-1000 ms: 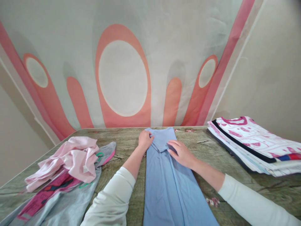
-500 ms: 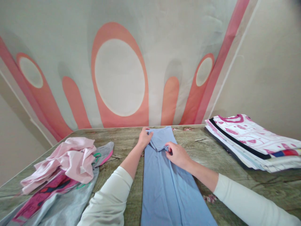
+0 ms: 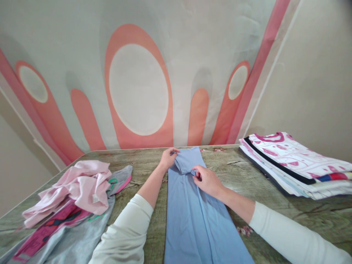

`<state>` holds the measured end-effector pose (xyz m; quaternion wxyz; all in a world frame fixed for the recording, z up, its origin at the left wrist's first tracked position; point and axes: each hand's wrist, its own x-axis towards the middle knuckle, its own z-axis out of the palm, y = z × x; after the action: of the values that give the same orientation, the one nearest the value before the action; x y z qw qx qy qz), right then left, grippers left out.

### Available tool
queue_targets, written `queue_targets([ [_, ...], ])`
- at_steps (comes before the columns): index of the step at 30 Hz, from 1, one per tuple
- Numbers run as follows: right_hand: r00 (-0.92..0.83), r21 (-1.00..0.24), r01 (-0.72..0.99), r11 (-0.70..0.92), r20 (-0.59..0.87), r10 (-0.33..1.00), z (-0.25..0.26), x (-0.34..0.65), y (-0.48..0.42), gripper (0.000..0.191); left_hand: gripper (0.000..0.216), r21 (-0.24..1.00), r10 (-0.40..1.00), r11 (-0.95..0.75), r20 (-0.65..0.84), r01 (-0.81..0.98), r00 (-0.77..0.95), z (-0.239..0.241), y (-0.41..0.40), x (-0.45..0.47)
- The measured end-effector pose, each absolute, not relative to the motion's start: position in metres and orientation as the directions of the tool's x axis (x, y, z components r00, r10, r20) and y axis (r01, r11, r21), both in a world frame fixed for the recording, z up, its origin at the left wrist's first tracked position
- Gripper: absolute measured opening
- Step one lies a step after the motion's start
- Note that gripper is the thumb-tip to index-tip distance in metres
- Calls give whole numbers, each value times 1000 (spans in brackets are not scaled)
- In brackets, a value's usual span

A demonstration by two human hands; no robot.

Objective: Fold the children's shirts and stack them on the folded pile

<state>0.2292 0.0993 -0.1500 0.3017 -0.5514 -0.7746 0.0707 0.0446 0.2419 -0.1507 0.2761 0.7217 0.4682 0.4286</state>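
I can't see the near end of the blue cloth (image 3: 187, 223); it runs off the bottom of my view. Its fold hides what is under it. The right hand (image 3: 207, 180) curls in and hides its own fingertips. By the left hand (image 3: 166, 160), a dark bit between the fingers is too small to make out. Both sleeves (image 3: 125, 229) get cut off. The pink top (image 3: 92, 190) covers part of the gray clothes (image 3: 79, 238), which are cut off too. The tag (image 3: 95, 198) is too tiny to read. The pile (image 3: 299, 161) hides most of its lower clothes.
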Motion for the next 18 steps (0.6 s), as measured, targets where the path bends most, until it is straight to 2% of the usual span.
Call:
queue_targets([
  [8,-225,-429,812,397,397,890,-148,227,97,22,26,723,925,-367,353,585,143,-158,243,41],
  [13,-232,-429,807,407,403,885,-150,227,96,21,33,666,941,-283,331,690,67,-153,238,44],
  [18,-244,-415,814,406,388,888,-149,228,96,20,45,538,949,-264,294,800,116,-130,226,39],
])
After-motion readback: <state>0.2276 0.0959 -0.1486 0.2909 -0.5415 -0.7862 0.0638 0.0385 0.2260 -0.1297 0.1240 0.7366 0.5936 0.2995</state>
